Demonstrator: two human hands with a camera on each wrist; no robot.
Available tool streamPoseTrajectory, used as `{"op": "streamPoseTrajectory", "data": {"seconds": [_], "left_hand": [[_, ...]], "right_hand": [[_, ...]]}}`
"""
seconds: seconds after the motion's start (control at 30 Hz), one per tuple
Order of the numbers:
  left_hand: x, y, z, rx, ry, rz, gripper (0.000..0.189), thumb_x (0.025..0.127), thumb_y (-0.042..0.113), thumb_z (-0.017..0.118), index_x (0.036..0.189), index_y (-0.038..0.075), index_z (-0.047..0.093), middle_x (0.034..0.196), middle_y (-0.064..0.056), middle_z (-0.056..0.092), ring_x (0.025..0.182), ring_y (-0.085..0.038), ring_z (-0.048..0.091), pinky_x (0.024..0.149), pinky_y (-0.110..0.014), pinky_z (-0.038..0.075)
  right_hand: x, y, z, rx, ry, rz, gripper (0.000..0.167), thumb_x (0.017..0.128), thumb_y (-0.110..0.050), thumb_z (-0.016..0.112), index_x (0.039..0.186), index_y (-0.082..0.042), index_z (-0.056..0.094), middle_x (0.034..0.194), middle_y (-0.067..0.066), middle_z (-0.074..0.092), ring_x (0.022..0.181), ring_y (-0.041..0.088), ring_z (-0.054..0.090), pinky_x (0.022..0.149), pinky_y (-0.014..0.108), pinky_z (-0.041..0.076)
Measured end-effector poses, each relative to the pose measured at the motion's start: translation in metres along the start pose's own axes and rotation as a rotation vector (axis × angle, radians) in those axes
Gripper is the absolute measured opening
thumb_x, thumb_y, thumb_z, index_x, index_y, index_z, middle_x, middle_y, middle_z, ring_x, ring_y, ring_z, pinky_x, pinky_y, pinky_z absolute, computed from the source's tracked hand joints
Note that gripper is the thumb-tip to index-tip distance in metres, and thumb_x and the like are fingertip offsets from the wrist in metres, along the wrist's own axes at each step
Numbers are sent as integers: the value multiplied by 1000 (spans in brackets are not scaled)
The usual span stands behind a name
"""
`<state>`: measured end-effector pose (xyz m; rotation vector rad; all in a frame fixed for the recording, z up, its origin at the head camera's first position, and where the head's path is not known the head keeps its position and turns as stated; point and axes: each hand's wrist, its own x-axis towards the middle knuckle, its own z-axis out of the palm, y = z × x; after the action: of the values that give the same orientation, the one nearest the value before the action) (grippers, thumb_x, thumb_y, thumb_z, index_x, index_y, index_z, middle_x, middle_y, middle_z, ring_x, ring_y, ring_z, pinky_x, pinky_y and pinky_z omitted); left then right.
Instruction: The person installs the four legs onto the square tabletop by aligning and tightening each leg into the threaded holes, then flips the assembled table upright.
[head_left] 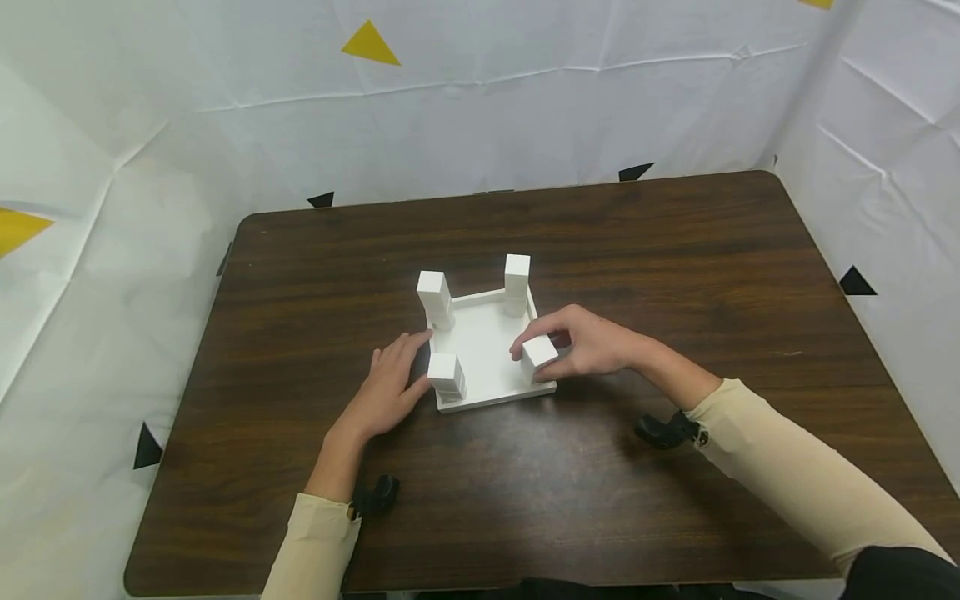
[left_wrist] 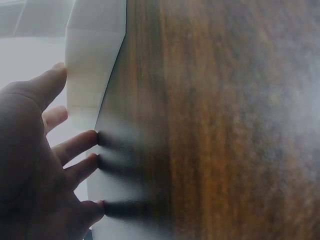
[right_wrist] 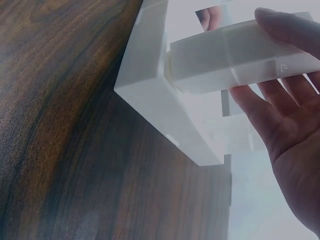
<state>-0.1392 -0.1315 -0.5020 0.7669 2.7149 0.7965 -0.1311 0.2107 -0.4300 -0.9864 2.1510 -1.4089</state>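
A white square base with a low raised rim lies on the table, and a white block-shaped post stands at each corner. My right hand grips the near right post between thumb and fingers. In the right wrist view that post meets the inside corner of the rim. Spread along the base's left side is my left hand, its thumb by the near left post and a fingertip by the far left post. The far right post stands untouched.
The dark wood-grain table reaches out on all sides of the base. White sheeting with yellow and black triangles hangs behind it and at both sides. Each wrist carries a black strapped device.
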Motion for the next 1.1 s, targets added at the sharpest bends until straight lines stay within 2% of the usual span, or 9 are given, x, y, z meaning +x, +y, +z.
{"op": "streamPoseTrajectory", "data": {"seconds": [0.13, 0.3, 0.43, 0.63, 0.83, 0.97, 1.1], "left_hand": [[0, 0, 0, 1, 0, -1, 63, 100, 28, 55, 155, 20, 25, 159, -11, 26, 148, -30, 15, 113, -64, 5], [0, 0, -1, 9, -4, -7, 63, 100, 28, 55, 155, 21, 24, 159, -10, 25, 148, -29, 15, 113, -64, 5], [0, 0, -1, 9, -4, -13, 64, 100, 29, 55, 155, 21, 24, 159, -10, 25, 148, -29, 14, 113, -64, 5], [0, 0, -1, 9, -5, -17, 64, 100, 29, 56, 155, 21, 24, 159, -10, 25, 148, -30, 14, 113, -64, 5], [0, 0, 0, 7, -1, -11, 64, 99, 28, 56, 155, 21, 25, 159, -10, 26, 148, -30, 15, 113, -64, 5], [0, 0, 0, 5, 1, -8, 64, 100, 28, 56, 155, 21, 25, 159, -11, 26, 148, -29, 14, 113, -64, 5], [0, 0, 0, 5, 0, -6, 64, 100, 29, 56, 155, 21, 24, 159, -11, 25, 148, -29, 14, 113, -64, 5]], "right_hand": [[0, 2, 2, -12, 32, -2, 31, 79, -9, 82, 107, -11, 71, 107, 12, 68, 91, 18, 59, 81, 39, 55], [2, 3, 4, -35, 71, 3, 30, 77, -7, 84, 103, -15, 72, 104, 6, 68, 89, 17, 59, 78, 42, 55], [3, 1, 3, -46, 67, 9, 32, 77, -8, 84, 104, -17, 71, 104, 4, 67, 90, 18, 59, 80, 40, 54], [1, -1, 0, -74, 24, 31, 47, 77, -10, 84, 120, -17, 66, 113, -2, 66, 105, 27, 60, 89, 37, 51], [0, -6, -7, -88, -78, 15, 58, 82, 1, 74, 136, -12, 55, 130, -4, 59, 126, 16, 50, 102, 40, 43], [-1, -8, -10, -56, -133, 7, 60, 83, 9, 63, 138, -12, 53, 134, -5, 56, 129, 15, 47, 105, 43, 40], [-2, -8, -11, -42, -161, 15, 58, 84, 11, 60, 136, -13, 55, 133, -4, 57, 127, 16, 49, 103, 45, 42]]}}
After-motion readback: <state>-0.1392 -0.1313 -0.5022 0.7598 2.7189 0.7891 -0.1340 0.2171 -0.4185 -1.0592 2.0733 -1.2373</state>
